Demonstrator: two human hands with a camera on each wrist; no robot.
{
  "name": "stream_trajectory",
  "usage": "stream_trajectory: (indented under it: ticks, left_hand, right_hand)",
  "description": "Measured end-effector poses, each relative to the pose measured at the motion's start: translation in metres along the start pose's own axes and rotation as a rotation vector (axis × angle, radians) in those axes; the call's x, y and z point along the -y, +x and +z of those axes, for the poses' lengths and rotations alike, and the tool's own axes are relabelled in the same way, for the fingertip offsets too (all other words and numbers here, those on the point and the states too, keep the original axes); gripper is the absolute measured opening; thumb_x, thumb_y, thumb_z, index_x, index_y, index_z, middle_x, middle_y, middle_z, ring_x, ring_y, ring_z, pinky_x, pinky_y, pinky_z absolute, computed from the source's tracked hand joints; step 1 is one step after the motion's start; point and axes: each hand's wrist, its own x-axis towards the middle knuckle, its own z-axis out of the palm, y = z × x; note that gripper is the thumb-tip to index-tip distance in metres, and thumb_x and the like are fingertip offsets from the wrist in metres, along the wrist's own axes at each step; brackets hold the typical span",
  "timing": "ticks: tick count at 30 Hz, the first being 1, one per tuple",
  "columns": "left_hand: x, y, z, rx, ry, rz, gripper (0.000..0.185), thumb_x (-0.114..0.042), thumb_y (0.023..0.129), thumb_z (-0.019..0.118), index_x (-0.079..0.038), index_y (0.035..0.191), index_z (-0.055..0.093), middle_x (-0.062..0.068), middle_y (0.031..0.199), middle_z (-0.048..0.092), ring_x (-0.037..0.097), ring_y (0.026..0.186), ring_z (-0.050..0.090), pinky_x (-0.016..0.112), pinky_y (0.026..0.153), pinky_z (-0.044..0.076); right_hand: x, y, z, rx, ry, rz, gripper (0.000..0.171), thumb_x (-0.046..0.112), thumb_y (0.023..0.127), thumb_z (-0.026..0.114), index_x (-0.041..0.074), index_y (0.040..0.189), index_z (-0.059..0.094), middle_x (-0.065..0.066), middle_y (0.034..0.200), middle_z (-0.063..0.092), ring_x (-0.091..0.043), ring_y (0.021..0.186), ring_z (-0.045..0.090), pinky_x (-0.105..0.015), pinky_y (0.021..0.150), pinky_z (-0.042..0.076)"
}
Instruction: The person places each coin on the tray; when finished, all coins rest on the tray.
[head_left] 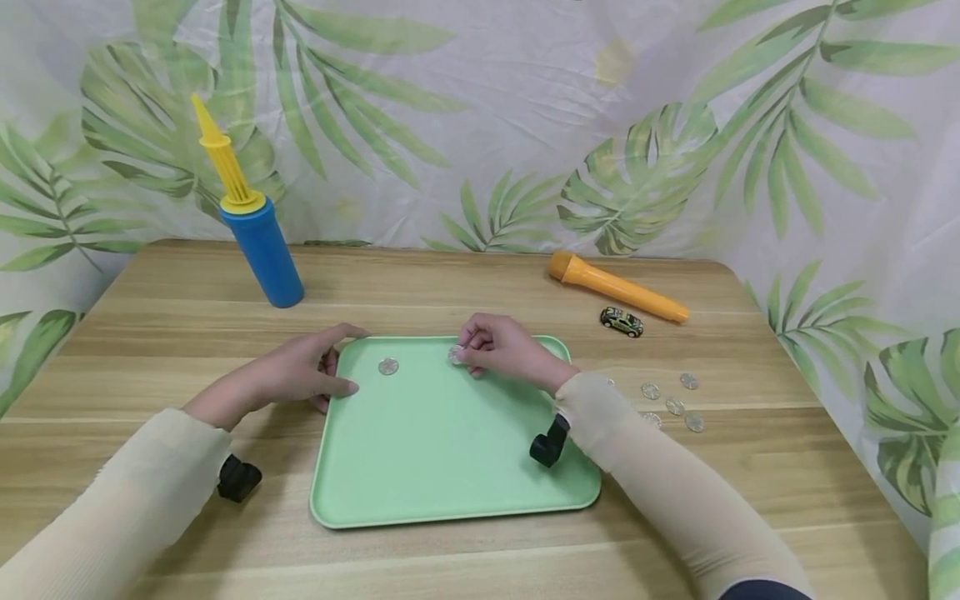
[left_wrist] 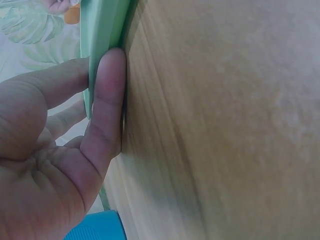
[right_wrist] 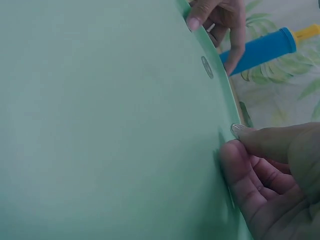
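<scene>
A pale green tray (head_left: pixel 450 467) lies on the wooden table. One silver coin (head_left: pixel 387 366) rests flat near the tray's far left corner. My right hand (head_left: pixel 501 348) hovers over the tray's far edge and pinches a second coin (head_left: pixel 455 356) between thumb and fingers; the right wrist view shows that coin (right_wrist: pixel 236 130) at my fingertips just above the tray (right_wrist: pixel 100 125). My left hand (head_left: pixel 300 375) holds the tray's far left corner, thumb on the rim. In the left wrist view my fingers (left_wrist: pixel 107 105) press against the tray's edge (left_wrist: pixel 102 30).
Several loose coins (head_left: pixel 670 400) lie on the table right of the tray. A small toy car (head_left: pixel 622 322) and an orange tube (head_left: pixel 615 287) lie at the back right. A blue and yellow hand pump (head_left: pixel 255 225) stands at the back left.
</scene>
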Motion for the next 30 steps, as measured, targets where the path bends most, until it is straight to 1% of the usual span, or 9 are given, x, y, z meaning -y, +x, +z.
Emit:
stream_trajectory:
  ticks: [5, 10, 16, 21, 24, 30]
  left_hand:
    - [0.000, 0.000, 0.001, 0.000, -0.006, 0.003, 0.079, -0.008, 0.095, 0.075, -0.005, 0.161, 0.031, 0.011, 0.086, 0.053, 0.020, 0.070, 0.061, 0.031, 0.062, 0.063]
    - [0.000, 0.000, 0.001, -0.006, 0.003, 0.004, 0.078, -0.008, 0.095, 0.075, -0.004, 0.161, 0.032, 0.012, 0.088, 0.053, 0.020, 0.070, 0.060, 0.030, 0.061, 0.063]
    - [0.001, 0.001, 0.000, -0.007, 0.005, 0.007, 0.078, -0.008, 0.095, 0.075, -0.004, 0.160, 0.032, 0.011, 0.088, 0.052, 0.020, 0.072, 0.060, 0.030, 0.061, 0.063]
    - [0.002, 0.002, 0.000, -0.008, 0.008, 0.011, 0.079, -0.009, 0.095, 0.076, -0.004, 0.160, 0.032, 0.010, 0.087, 0.053, 0.020, 0.072, 0.060, 0.030, 0.060, 0.063]
    - [0.003, 0.003, 0.000, -0.007, 0.008, 0.013, 0.079, -0.009, 0.095, 0.076, -0.005, 0.160, 0.032, 0.010, 0.087, 0.053, 0.020, 0.072, 0.060, 0.030, 0.060, 0.063]
    - [0.005, 0.003, 0.000, -0.008, 0.017, 0.015, 0.079, -0.009, 0.095, 0.076, -0.005, 0.160, 0.032, 0.011, 0.087, 0.053, 0.020, 0.072, 0.059, 0.030, 0.060, 0.063]
  right_hand:
    - [0.007, 0.009, 0.012, 0.036, -0.035, -0.013, 0.012, 0.005, 0.100, 0.069, 0.000, 0.109, 0.064, -0.006, 0.089, 0.066, -0.013, 0.074, 0.066, -0.025, 0.072, 0.062]
    - [0.012, 0.013, 0.019, 0.035, -0.096, -0.033, 0.011, 0.006, 0.100, 0.069, 0.001, 0.109, 0.064, -0.005, 0.088, 0.065, -0.012, 0.072, 0.063, -0.022, 0.068, 0.058]
    - [0.014, 0.015, 0.023, 0.028, -0.175, -0.048, 0.010, 0.006, 0.100, 0.070, 0.003, 0.108, 0.065, -0.004, 0.087, 0.064, -0.011, 0.071, 0.059, -0.019, 0.065, 0.054]
    - [0.017, 0.017, 0.026, 0.008, -0.281, -0.061, 0.011, 0.009, 0.099, 0.071, 0.005, 0.107, 0.065, -0.003, 0.091, 0.064, -0.010, 0.079, 0.056, -0.015, 0.069, 0.048]
    - [0.019, 0.018, 0.028, 0.002, -0.330, -0.052, 0.011, 0.011, 0.100, 0.071, 0.005, 0.107, 0.065, -0.003, 0.093, 0.063, -0.011, 0.084, 0.054, -0.015, 0.071, 0.045]
    - [0.021, 0.019, 0.033, -0.006, -0.341, -0.024, 0.010, 0.013, 0.101, 0.070, 0.005, 0.106, 0.066, -0.003, 0.094, 0.063, -0.011, 0.084, 0.054, -0.016, 0.072, 0.045]
